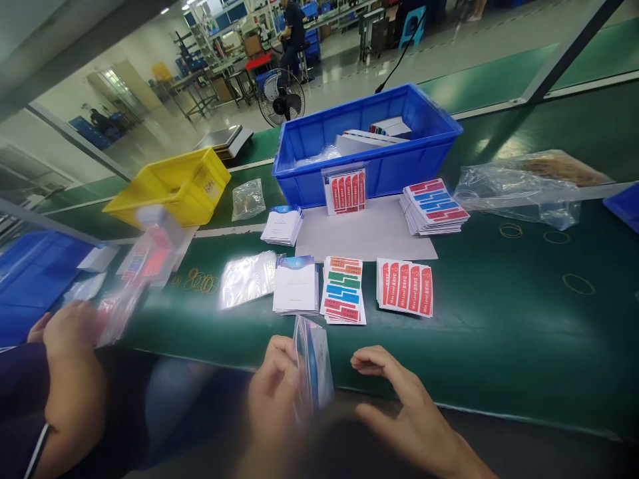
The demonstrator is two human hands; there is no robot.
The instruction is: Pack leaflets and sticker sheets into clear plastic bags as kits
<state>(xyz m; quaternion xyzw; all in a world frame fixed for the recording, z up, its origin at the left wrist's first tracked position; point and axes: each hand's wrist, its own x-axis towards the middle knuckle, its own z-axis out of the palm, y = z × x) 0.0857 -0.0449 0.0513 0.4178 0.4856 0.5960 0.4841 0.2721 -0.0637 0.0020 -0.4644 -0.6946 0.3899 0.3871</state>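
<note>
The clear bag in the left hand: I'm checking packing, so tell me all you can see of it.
The bag is a thin, glossy, clear plastic sleeve, held upright and nearly edge-on, slightly blurred. A white card with some blue shows inside it. The left hand grips its left edge with thumb and fingers; the right hand is open beside it, apart. It hangs at the near edge of the green table.

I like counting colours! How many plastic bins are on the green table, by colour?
Blue bins: 3, the big blue bin, one at the left edge, and a corner at the right edge
Yellow bin: 1
Total: 4
</note>
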